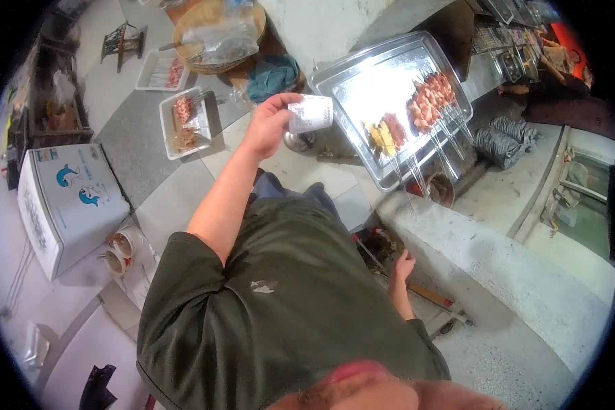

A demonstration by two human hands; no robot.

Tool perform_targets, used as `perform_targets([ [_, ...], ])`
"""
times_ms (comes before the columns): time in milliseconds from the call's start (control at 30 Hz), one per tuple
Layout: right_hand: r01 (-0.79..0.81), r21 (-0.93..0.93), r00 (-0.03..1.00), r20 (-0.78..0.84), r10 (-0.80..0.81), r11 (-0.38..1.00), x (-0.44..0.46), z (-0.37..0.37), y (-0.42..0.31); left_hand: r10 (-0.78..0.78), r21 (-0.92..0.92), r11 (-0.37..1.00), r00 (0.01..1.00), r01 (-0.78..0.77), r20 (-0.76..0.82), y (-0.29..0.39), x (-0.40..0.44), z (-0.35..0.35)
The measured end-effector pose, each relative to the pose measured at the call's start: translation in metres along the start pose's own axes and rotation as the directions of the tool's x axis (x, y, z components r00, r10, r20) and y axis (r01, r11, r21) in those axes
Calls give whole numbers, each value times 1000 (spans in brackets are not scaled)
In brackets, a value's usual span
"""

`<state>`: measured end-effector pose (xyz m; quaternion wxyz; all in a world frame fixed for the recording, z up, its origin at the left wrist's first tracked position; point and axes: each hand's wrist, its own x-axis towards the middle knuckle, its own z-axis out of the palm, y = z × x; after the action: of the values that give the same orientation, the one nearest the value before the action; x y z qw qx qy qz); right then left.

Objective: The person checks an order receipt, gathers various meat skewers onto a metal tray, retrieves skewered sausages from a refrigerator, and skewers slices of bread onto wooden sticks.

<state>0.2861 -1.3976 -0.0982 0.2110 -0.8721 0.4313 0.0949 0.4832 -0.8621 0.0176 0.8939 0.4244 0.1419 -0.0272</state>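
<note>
My left hand is closed on a printed white paper slip, pinched between thumb and fingers, beside the left edge of a large metal tray. On the tray lie skewers of reddish meat, and nearer its front edge are yellow pieces and more meat on skewers. My right hand hangs low beside my body, fingers loosely bent and apart, with nothing visible in it. It is near a dark opening below the pale counter ledge.
Two white trays of skewers sit at the upper left, near a woven basket and teal cloth. A white box and cups stand left. Grey ribbed tubes lie right; a person is beyond.
</note>
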Motion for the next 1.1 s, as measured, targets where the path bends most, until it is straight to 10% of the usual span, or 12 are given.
perform_targets([
  [1100, 124, 150, 989, 67, -135, 981, 19, 18, -18, 33, 129, 991, 999, -35, 17, 11, -6, 5],
])
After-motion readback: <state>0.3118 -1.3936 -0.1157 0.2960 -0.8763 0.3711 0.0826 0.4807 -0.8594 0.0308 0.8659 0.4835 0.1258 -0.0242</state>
